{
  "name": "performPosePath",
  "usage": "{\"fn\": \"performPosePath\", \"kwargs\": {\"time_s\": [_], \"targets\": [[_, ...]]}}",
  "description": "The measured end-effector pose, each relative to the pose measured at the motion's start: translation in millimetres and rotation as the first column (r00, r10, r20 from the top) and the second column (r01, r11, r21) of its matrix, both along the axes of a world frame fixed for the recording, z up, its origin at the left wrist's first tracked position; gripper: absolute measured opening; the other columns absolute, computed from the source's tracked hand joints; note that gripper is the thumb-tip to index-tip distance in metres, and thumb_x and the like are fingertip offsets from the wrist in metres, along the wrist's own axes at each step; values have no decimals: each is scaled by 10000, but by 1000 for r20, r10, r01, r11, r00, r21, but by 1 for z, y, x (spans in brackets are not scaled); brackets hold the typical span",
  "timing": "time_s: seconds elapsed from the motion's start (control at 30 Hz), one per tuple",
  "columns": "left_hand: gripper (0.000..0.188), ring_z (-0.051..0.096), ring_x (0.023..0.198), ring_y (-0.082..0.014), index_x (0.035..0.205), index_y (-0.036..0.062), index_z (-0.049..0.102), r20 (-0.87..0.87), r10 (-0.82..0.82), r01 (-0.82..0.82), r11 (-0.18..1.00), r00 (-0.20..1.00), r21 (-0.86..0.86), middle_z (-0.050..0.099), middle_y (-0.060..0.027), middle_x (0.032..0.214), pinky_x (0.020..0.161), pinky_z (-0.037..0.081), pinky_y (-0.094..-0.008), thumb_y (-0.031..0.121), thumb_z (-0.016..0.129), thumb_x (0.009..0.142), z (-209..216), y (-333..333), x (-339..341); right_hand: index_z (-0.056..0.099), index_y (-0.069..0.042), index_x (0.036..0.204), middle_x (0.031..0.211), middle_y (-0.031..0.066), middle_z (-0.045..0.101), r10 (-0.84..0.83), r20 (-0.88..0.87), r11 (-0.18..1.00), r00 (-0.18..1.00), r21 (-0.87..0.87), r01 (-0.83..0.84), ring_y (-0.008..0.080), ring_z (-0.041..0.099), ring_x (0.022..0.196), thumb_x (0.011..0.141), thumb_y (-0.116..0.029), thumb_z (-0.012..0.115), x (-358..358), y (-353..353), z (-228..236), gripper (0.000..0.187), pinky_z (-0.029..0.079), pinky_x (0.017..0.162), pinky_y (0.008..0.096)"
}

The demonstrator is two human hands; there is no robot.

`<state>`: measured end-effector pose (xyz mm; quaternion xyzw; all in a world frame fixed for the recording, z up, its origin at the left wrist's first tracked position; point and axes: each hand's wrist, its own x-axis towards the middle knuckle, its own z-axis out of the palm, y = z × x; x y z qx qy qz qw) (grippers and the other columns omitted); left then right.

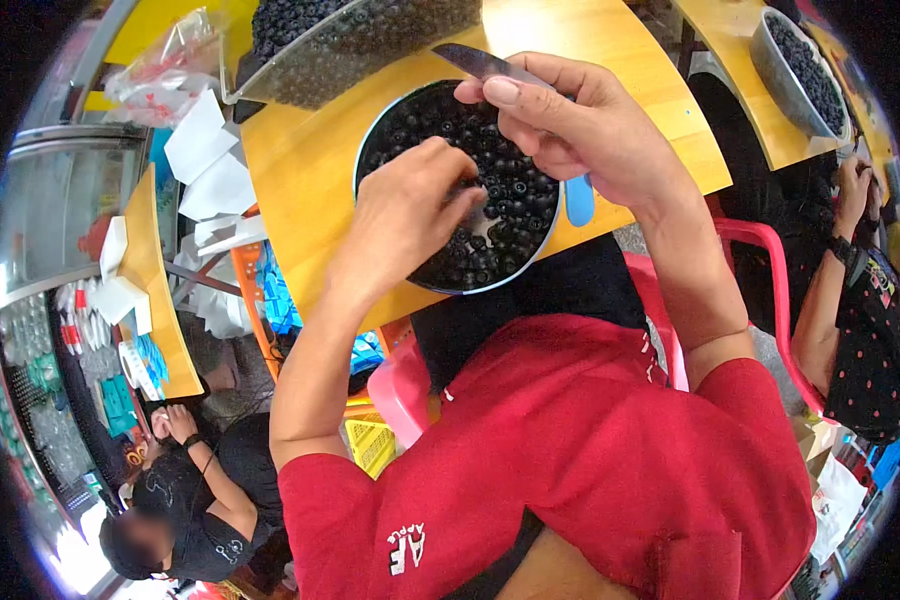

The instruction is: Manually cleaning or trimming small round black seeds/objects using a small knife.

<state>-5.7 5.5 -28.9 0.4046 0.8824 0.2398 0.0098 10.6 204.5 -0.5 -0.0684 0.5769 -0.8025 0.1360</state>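
Observation:
A round bowl [361, 150] with a pale rim holds many dark blueberries [515, 205] on the wooden table. Inside it, my left hand [415, 205] is closed, its fingers and thumb curled together among the berries; what they pinch is hidden. A small bare patch of the bowl's bottom shows beside the thumb. Over the bowl's far right side, my right hand [585, 115] grips a metal blade that looks like a knife [475, 62], its tip pointing left. A light-blue rounded piece [579, 200] sticks out at the bowl's right edge, below my right wrist.
Beyond the bowl stands a large clear bin [320, 60] of blueberries. Crumpled plastic bags [165, 75] and white cartons [205, 160] lie left. Another person [195, 490] sits lower left; a co-worker's arm [820, 300] is right, near a tub of berries [800, 80]. Pink chair [770, 250] nearby.

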Motion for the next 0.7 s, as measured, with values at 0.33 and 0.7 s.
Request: {"fn": "performPosePath", "kwargs": {"time_s": [0.33, 0.7], "targets": [[214, 389, 646, -6, 964, 35, 597, 499, -75, -313, 695, 864, 647, 509, 52, 807, 564, 318, -144, 6, 685, 771, 22, -1, 4, 628, -34, 1015, 684, -40, 545, -117, -53, 981, 992, 151, 124, -5, 372, 478, 848, -264, 649, 2, -23, -6, 285, 225, 407, 162], [303, 537, 925, -105, 1013, 19, 571, 570, -109, -415, 578, 814, 703, 575, -24, 990, 840, 411, -228, -17, 694, 739, 23, -10, 10, 624, -50, 964, 629, -67, 513, -52, 98, 994, 994, -92, 61, -8, 325, 449, 812, -111, 680, 5, -30, -6, 173, 183, 397, 174]]}}
